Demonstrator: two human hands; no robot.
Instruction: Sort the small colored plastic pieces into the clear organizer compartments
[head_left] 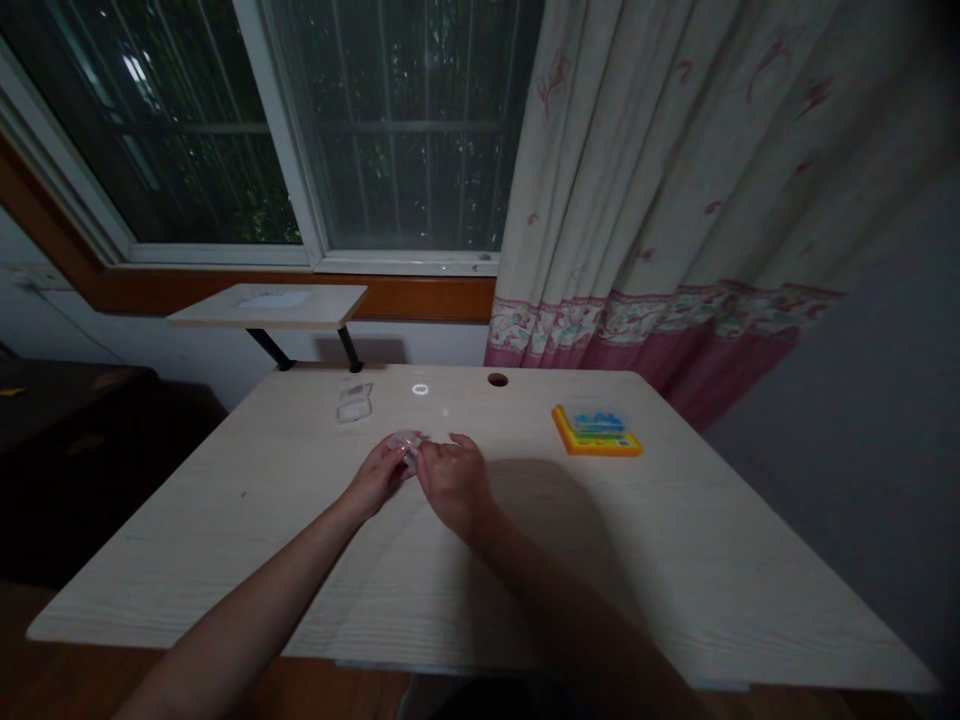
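Observation:
Above the middle of the pale wooden table (600, 560), both my hands meet on a small clear plastic packet (406, 440). My left hand (375, 480) is closed on its left side, thumb and fingers pinching it. My right hand (455, 482) is closed at the packet's right edge, its fingers curled and partly hidden from view. What the packet contains is too small to make out. Beyond my left hand lies an opened clear plastic case (354, 408), flat on the table.
To the right sits an orange-yellow box (600, 443) with blue pieces under a clear cover. A raised shelf (270, 305) on black legs stands at the back left. Near the back edge is a round cable hole (497, 380). A curtain (637, 200) hangs behind the table.

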